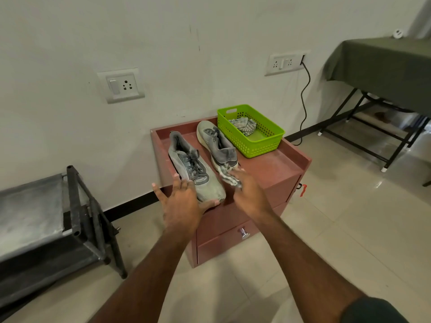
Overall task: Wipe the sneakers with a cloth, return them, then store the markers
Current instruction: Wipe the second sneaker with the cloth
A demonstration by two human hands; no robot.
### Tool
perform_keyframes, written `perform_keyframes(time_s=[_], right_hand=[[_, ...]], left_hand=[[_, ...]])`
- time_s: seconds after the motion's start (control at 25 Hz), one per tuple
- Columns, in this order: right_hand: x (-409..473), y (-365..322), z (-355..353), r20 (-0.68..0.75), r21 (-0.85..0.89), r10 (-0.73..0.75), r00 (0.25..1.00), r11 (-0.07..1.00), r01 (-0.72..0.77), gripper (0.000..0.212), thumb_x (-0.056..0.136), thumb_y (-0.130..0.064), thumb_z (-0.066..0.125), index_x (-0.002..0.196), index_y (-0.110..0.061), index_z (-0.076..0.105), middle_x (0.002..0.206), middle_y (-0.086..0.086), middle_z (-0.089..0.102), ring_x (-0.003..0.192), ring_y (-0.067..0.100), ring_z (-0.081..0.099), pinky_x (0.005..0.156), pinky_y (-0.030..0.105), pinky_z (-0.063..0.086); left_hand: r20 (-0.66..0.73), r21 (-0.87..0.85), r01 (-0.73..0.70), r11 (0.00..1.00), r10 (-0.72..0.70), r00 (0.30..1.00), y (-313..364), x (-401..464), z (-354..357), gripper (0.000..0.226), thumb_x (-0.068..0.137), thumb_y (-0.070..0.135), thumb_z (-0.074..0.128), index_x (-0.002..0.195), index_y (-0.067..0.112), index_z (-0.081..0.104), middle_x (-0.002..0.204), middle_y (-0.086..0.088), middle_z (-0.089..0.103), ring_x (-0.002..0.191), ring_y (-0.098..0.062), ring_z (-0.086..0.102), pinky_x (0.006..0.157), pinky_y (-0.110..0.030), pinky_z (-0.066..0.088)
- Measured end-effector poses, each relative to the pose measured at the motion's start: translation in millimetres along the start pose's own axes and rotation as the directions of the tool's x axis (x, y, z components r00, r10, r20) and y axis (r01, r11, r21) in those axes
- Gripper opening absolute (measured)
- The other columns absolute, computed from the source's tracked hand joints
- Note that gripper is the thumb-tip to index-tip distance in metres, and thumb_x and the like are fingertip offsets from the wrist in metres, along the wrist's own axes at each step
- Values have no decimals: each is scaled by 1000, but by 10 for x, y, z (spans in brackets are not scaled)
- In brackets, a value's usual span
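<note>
- Head view looks down at a red cabinet by the wall; its top is the surface.
- Two grey sneakers lie on it: near sneaker, far sneaker.
- Green basket sits just beside the far sneaker, with a rag inside.
- Left hand is spread wide, touching the near sneaker's toe.
- Right hand pinches a striped cloth at the far sneaker's heel.

White wall, tiled floor, draped table
</note>
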State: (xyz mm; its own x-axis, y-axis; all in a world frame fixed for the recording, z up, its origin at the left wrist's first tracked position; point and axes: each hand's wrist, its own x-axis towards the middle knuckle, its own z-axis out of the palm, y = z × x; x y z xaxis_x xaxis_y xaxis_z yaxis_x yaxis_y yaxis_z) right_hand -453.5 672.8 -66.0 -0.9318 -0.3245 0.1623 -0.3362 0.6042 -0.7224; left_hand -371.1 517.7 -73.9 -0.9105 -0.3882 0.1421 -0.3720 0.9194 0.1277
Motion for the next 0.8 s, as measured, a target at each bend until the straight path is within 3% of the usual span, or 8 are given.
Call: perform_keyframes(time_s=[0.2,0.28,0.36,0.4,0.48,0.56,0.72,0.8], right_hand=[[-92,-388,364,296,-280,-103,950,941,190,28,83,-2,58,103,-14,73,103,9,73,98,28,66,75,30,48],[-52,-435,317,323,123,77,943,985,-123,29,80,1,52,93,-11,75,89,8,77,83,27,70,63,31,53],[23,-310,163,283,529,277,918,753,-391,40,81,9,48,95,-13,79,87,6,79,74,23,69,58,29,55],[76,-216,55,179,611,335,925,699,-371,43,81,9,48,100,-16,78,91,4,79,77,20,70,63,30,58],[144,-28,-115,-135,440,279,951,877,-195,52,81,6,52,118,-24,74,110,-3,76,96,13,70,81,24,57],[157,46,-144,-226,219,91,970,975,-41,63,81,11,50,129,-26,68,135,-4,64,119,11,60,97,21,49],[130,27,119,217,41,-7,976,999,-2,54,91,5,55,131,-29,66,149,-1,52,132,19,53,101,24,42],[118,-53,128,246,-68,97,964,994,-83,53,82,6,54,115,-30,76,132,-3,67,118,19,64,95,24,51]], left_hand=[[45,74,-116,990,113,993,-65,56,58,66,96,58,44,150,21,36,159,1,34,152,-12,14,115,-69,-10],[57,59,-142,988,139,989,-95,86,69,67,94,59,48,151,25,35,160,3,32,151,-12,14,117,-66,-6],[68,49,-175,983,171,983,-105,109,61,84,88,78,36,152,25,32,161,2,30,152,-15,16,116,-63,-9],[63,50,-191,980,188,980,-101,116,64,87,87,81,29,153,24,32,161,2,30,152,-15,15,117,-63,-8],[54,39,-199,979,197,979,-72,130,76,86,88,80,26,153,24,33,161,1,30,151,-15,16,118,-62,-7],[62,32,-199,979,197,978,-25,140,81,85,89,78,27,153,23,32,161,0,30,151,-15,16,118,-61,-6],[70,61,-205,977,201,977,30,175,107,88,87,79,28,153,21,33,161,-3,32,151,-16,21,120,-58,-3],[70,95,-210,973,204,976,42,189,119,88,86,80,32,152,22,35,160,-3,34,150,-16,23,120,-57,-5]])
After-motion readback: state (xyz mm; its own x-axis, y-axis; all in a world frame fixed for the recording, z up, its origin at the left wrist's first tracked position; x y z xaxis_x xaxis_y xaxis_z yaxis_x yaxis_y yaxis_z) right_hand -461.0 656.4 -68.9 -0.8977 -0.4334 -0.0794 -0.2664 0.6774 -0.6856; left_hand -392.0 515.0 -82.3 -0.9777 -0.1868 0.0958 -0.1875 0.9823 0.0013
